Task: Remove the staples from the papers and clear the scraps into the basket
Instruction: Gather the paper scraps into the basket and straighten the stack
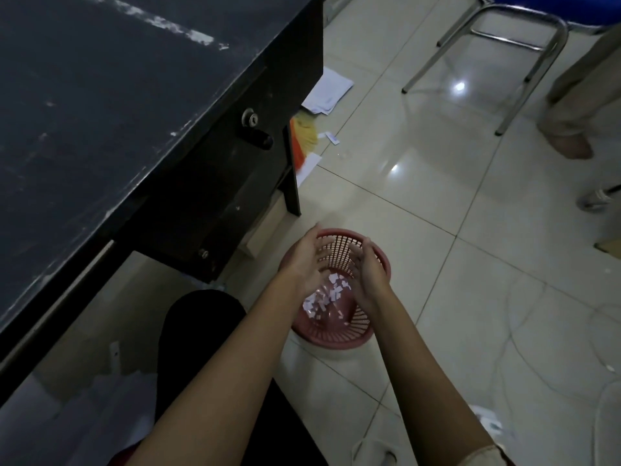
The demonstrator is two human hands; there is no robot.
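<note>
Left hand (307, 260) and right hand (368, 274): both grips wide, fingers spread, palms turned toward each other, nothing visibly held in either. Both sit over the mouth of the pink basket (339, 334), which stands on the tiled floor (487, 297) beside the person's knee. The left fingertips overlap the far rim; whether they touch it cannot be told. Forearms reach forward and down, roughly parallel, wrists slightly bent inward.

White paper scraps (327, 297) lie loose inside the basket, between and below the hands. Some look blurred, possibly falling.

Judgement: the clearing step is in hand, with scraps being released or brushed off the palms into the basket. The next move likely calls for checking the palms, then withdrawing upward without tipping the light basket.

The dark tabletop (117, 112) at left shows no papers in view. Sheets (327, 90) lie on the floor beyond the desk.
</note>
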